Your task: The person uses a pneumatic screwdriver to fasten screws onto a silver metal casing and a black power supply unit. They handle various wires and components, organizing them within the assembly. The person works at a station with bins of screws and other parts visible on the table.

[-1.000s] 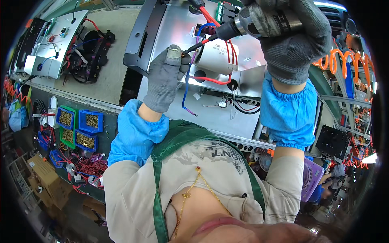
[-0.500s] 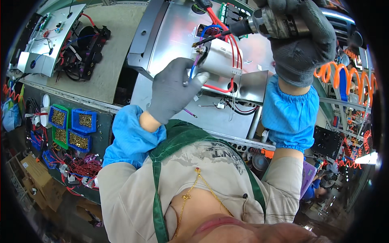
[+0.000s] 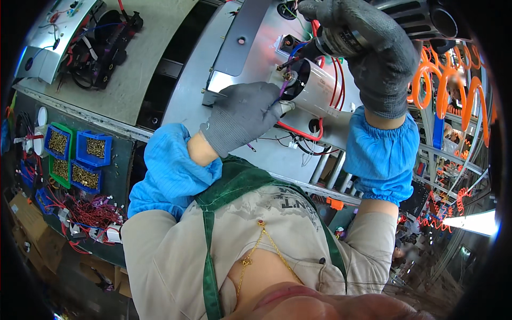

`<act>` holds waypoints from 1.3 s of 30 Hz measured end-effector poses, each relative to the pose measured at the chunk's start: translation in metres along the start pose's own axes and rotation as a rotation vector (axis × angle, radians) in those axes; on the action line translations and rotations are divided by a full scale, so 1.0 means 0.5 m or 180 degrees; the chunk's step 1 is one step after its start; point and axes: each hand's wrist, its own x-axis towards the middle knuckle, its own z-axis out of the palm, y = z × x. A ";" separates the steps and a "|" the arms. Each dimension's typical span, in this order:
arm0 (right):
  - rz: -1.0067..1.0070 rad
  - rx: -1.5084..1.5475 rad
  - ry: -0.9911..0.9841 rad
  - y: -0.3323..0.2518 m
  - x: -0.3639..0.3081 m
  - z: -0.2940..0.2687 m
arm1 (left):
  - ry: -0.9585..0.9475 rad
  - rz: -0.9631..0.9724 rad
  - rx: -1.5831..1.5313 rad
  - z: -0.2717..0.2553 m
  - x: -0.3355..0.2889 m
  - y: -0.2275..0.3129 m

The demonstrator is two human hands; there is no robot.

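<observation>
In my gloved right hand (image 3: 381,64), fingers wrapped round, is a power screwdriver (image 3: 345,42). Its dark bit points left and down to the terminal end of a white cylinder (image 3: 322,88), which looks like a capacitor. Whether the tip touches the terminal screw, I cannot tell. My gloved left hand (image 3: 242,114) is beside that end, its thumb and forefinger closed on a thin purple-and-blue wire (image 3: 285,88). The wire runs up to the terminal. Thick red wires (image 3: 337,80) cross the cylinder, which lies in a sheet-metal chassis (image 3: 186,101).
A grey metal panel (image 3: 240,40) stands up left of the cylinder. An orange coiled hose (image 3: 445,74) hangs at the right. On the left bench are blue bins (image 3: 95,148) of brass-coloured fasteners, a heap of red wires (image 3: 98,213), and another open unit (image 3: 109,50).
The view has shifted, so the chassis and cylinder sit further right in the picture. The screwdriver has come closer over the cylinder. My left hand still pinches the wire.
</observation>
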 end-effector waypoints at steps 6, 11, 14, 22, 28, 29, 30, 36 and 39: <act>0.0636 0.0283 0.0479 -0.061 0.021 0.055 | 0.0051 -0.0009 -0.0130 -0.002 0.005 -0.002; 0.1266 0.0208 0.0194 -0.008 0.014 0.006 | 0.0076 0.0036 -0.0143 -0.003 0.007 -0.002; 0.0794 0.0644 -0.0131 0.002 0.013 -0.011 | 0.0145 0.0077 -0.0203 -0.003 0.008 -0.001; 0.1208 -0.0211 -0.0540 -0.002 0.014 -0.016 | 0.0073 -0.0057 -0.0299 -0.001 0.008 -0.001; 0.1104 0.0296 0.0186 -0.034 0.024 0.028 | -0.0108 -0.0079 -0.0044 -0.007 0.012 0.001; 0.0863 0.0396 0.0166 -0.033 0.024 0.030 | -0.0114 -0.0072 -0.0022 -0.009 0.012 0.003; 0.0626 0.0501 0.0137 -0.033 0.023 0.033 | -0.0121 -0.0065 -0.0001 -0.011 0.011 0.005; 0.0941 0.0424 0.0049 0.001 0.020 0.022 | -0.0190 -0.0202 -0.0075 -0.011 0.006 0.005; 0.0889 -0.0265 0.0096 -0.007 0.014 0.031 | -0.0172 -0.0089 -0.0084 -0.011 0.011 0.004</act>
